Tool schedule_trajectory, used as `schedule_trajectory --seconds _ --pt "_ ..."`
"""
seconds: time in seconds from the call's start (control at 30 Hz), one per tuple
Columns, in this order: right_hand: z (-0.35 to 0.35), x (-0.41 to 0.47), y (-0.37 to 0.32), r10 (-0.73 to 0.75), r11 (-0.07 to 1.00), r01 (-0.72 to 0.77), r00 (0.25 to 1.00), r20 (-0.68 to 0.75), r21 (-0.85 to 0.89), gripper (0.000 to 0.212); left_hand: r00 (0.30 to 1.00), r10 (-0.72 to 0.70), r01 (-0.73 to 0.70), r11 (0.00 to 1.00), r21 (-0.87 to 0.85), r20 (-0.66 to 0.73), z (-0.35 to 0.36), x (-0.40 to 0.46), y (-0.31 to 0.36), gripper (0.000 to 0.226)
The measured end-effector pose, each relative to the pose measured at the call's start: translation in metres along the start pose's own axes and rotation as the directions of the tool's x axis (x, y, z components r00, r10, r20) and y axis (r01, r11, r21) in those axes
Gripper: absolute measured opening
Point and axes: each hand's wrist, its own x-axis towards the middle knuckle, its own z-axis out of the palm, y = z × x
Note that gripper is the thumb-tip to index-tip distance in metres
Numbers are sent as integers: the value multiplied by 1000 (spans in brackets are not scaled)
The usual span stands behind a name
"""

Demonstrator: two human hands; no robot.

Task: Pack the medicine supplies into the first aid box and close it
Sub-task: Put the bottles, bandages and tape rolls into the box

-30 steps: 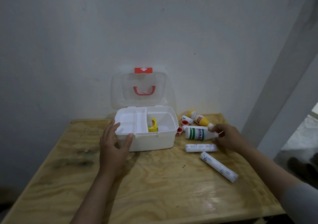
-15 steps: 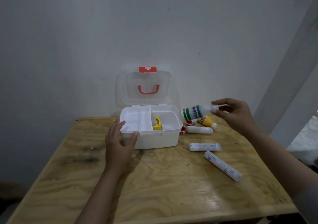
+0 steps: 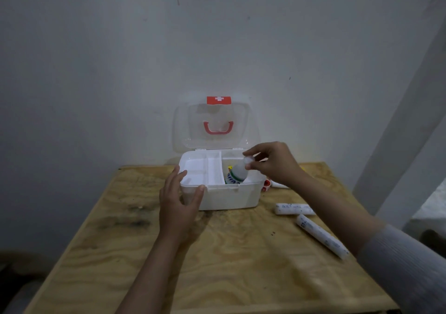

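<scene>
The white first aid box (image 3: 229,198) stands open on the wooden table, its clear lid (image 3: 218,123) with a red handle leaning against the wall. My right hand (image 3: 272,163) pinches the cap of a white bottle with a green label (image 3: 236,175), tilted, its base down inside the box's right compartment. A bit of a yellow item shows behind it. My left hand (image 3: 178,199) rests against the box's front left corner. Two white bandage rolls (image 3: 294,209) (image 3: 321,235) lie to the right of the box. A small red-capped item (image 3: 266,185) sits beside the box, other supplies hidden behind my right hand.
The plywood table (image 3: 217,260) stands against a grey wall. A white slanted beam (image 3: 398,149) rises at the right. The table's right edge drops off near the bandage rolls.
My right hand picked the green-label bottle off the table, carried it left and lowered its base into the box's right compartment. My left hand stayed on the box.
</scene>
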Motion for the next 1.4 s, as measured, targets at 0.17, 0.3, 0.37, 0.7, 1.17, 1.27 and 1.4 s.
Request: schedule_trajectory --seconds 0.17,0.3,0.37,0.7,1.17,1.27,1.4 --pt "22 3 -7 3 1000 -1 997 80 -25 24 1000 -15 15 1000 15 -4 0 -2 2 53" --pt "23 6 -10 -4 1000 3 991 135 12 20 1000 1 -1 1000 15 -3 0 -1 2 53" --pt "19 6 -11 -11 1000 11 982 190 2 20 1000 4 -4 1000 15 1 0 -1 2 54" --pt "-45 -49 13 134 977 -95 970 203 -190 22 1000 19 -19 1000 6 -3 0 -1 0 50" --pt "-56 -180 82 356 854 -293 931 74 -429 21 999 37 -37 999 2 -7 1 -1 0 51" --pt "-45 -173 85 251 899 -197 964 91 -391 19 999 44 -44 999 9 -7 1 -1 1 50" --pt "-33 -158 93 134 927 -95 987 85 -363 20 999 40 -40 999 17 3 0 -1 2 48"
